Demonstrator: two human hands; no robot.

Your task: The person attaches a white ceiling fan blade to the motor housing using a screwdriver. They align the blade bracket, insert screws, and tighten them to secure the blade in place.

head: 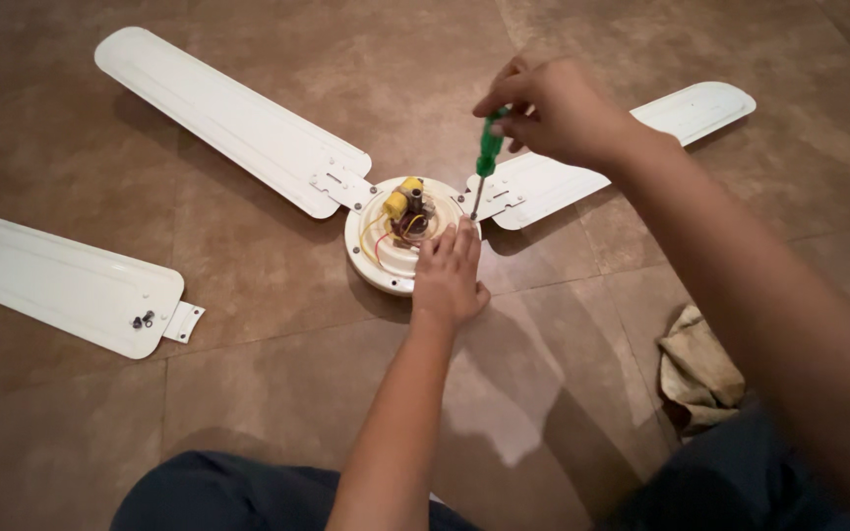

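Observation:
A white ceiling fan lies on the brown tiled floor. Its round motor hub [371,251] shows a yellow capacitor [400,200] and coloured wires on top. My left hand [448,272] presses flat on the hub's near right edge. My right hand [551,110] grips a green-handled screwdriver [488,155], held upright, its tip at the bracket of the right blade [612,147]. Another blade [233,118] is attached at the upper left.
A third white blade [61,282] lies detached at the left, with small dark screws [142,320] resting on its near end. A crumpled beige cloth [698,369] sits on the floor at the right. My dark-clothed knees fill the bottom edge.

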